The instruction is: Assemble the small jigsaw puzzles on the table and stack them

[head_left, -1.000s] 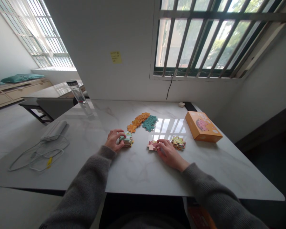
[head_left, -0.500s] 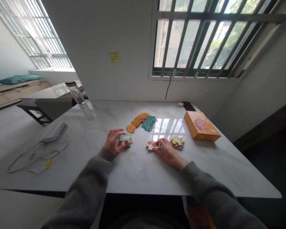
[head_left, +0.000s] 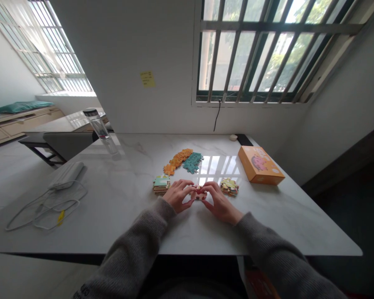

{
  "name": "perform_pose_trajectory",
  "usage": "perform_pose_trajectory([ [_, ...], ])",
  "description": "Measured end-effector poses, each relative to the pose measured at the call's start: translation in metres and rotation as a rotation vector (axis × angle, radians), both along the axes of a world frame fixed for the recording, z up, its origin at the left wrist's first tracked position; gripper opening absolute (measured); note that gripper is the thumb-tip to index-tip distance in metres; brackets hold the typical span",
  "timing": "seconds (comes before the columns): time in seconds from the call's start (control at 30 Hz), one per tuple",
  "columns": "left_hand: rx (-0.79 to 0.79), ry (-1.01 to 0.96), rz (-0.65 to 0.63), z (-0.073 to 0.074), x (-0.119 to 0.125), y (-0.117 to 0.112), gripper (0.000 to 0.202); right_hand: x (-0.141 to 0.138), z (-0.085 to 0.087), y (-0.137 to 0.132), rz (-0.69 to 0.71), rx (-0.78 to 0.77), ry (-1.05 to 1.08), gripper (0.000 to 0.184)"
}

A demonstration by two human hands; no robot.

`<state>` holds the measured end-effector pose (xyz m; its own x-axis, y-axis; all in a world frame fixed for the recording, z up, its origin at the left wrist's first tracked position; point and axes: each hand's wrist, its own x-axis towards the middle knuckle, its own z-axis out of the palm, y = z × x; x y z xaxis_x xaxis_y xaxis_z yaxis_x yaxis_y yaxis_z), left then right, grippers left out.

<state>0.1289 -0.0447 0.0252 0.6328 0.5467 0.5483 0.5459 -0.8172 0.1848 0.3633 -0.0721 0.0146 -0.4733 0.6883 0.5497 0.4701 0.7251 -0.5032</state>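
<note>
Pink jigsaw pieces (head_left: pixel 199 192), long axis running left to right, pinched between left hand (head_left: pixel 178 196) and right hand (head_left: pixel 220 203)

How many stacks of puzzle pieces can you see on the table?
2. One stack lies beside the left hand; the other stack lies beside the right hand, toward the orange box. Another could be hidden behind the hands.

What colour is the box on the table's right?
The box is orange with a pink picture, best seen in the head view.

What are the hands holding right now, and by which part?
The left hand and right hand pinch a small pink jigsaw piece between them, by its opposite sides.
</note>
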Motion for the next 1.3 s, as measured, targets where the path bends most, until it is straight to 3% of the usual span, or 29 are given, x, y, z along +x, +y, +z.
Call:
perform_pose_trajectory([
  [0.27,-0.036,-0.142,-0.036,-0.004,0.003,-0.002,0.027,-0.004,0.002,-0.002,-0.001,0.027,0.011,0.031],
  [0.37,-0.046,-0.180,-0.035,-0.005,0.003,-0.004,0.040,0.001,0.005,-0.001,-0.035,0.047,-0.009,0.024],
  [0.47,-0.080,-0.188,-0.025,-0.008,0.002,-0.005,0.056,0.021,0.012,0.003,-0.131,0.062,-0.047,0.019],
  [0.6,-0.113,-0.137,-0.030,-0.019,0.000,-0.001,0.047,0.065,0.020,0.009,-0.267,0.046,-0.039,0.015],
  [0.73,-0.129,-0.111,-0.015,-0.029,-0.001,0.005,0.044,0.100,0.013,0.014,-0.359,0.021,-0.072,0.013],
  [0.87,-0.147,-0.122,0.046,-0.029,0.001,0.008,0.038,0.110,0.002,0.017,-0.418,-0.030,-0.157,0.017],
  [0.97,-0.165,-0.151,0.070,-0.025,0.005,0.009,0.035,0.108,0.000,0.018,-0.452,-0.006,-0.195,0.019],
  [1.1,-0.222,-0.158,0.032,-0.021,0.013,0.010,0.036,0.086,0.004,0.011,-0.453,0.154,-0.142,0.020],
  [1.23,-0.282,-0.137,0.032,-0.022,0.016,0.011,0.036,0.037,0.009,0.001,-0.198,0.156,-0.251,0.024],
  [1.3,-0.299,-0.122,0.042,-0.024,0.017,0.011,0.036,0.014,0.011,-0.002,-0.151,0.136,-0.317,0.025],
])
